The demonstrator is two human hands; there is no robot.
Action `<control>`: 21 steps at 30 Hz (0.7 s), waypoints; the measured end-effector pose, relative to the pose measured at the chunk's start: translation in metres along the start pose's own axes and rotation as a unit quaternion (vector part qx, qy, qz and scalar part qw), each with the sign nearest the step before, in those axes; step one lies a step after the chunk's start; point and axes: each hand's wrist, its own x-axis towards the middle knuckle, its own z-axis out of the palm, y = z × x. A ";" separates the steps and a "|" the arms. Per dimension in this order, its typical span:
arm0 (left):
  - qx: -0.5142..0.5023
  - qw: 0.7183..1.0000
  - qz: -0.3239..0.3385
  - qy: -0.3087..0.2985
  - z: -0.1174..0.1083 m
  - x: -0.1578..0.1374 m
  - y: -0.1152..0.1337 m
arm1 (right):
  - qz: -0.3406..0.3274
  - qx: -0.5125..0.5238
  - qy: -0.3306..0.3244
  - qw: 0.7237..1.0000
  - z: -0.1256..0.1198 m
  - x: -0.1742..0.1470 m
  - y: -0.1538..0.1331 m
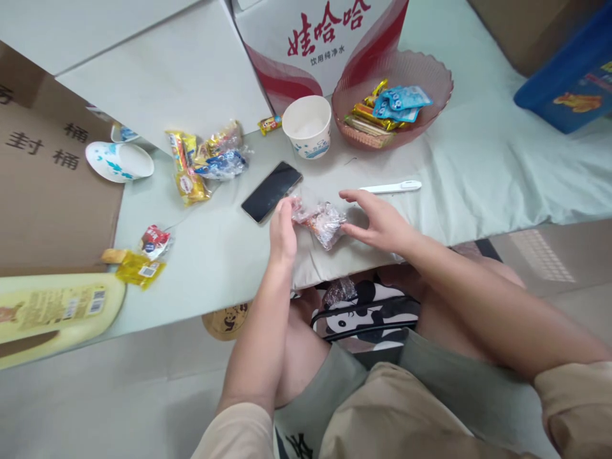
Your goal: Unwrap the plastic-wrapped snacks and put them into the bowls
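Observation:
A crinkled clear plastic snack packet [327, 224] with reddish-brown and white bits lies near the table's front edge, between my two hands. My left hand [284, 234] is at its left end, fingers curled in against the loose plastic and partly hidden from above. On the other side, my right hand [377, 222] is spread, thumb and forefinger apart, with the fingertips at or almost at the packet's right edge. A black phone [271, 192] lies just beyond my left hand. Behind my right hand is a white pen-like stick [394, 187].
A white paper cup [308, 127] stands beside a pink bowl [349, 131] of snack packets. Further left are a tipped paper cup [122, 160], several snack bags [189, 182], wrappers [141, 269] and a yellow jug [90, 306]. Boxes [325, 44] line the back. A panda-print bag [363, 312] sits below.

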 end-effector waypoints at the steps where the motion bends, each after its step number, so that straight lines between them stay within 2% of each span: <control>1: 0.002 0.999 0.040 -0.011 -0.001 -0.001 0.001 | -0.001 0.002 -0.005 1.000 0.002 0.000 -0.001; 3: 0.025 0.996 0.078 -0.045 -0.001 -0.003 0.004 | -0.013 0.008 -0.013 1.000 0.004 0.001 -0.004; 6: 0.054 0.997 0.052 -0.034 -0.001 -0.004 0.006 | -0.039 0.013 0.004 0.999 0.002 0.002 -0.003; 8: 0.013 1.000 -0.007 0.016 -0.004 -0.001 0.007 | -0.017 0.007 0.066 0.998 -0.003 0.003 0.001; 11: -0.033 0.994 -0.069 0.079 -0.013 0.005 0.006 | 0.079 0.029 0.185 0.979 -0.011 0.005 0.010; 13: -0.001 0.996 -0.041 0.075 -0.017 0.007 0.004 | 0.118 0.072 0.216 0.966 -0.015 0.006 0.015; 15: 0.054 0.998 0.018 0.034 -0.019 0.008 0.000 | 0.110 0.081 0.194 0.971 -0.016 0.006 0.017; 18: 0.158 0.982 0.097 -0.022 -0.016 0.007 -0.004 | 0.069 -0.027 0.125 0.989 -0.020 0.006 0.014; 21: 0.206 0.966 0.153 -0.002 -0.014 0.006 -0.003 | 0.027 -0.112 0.106 0.988 -0.030 0.002 0.005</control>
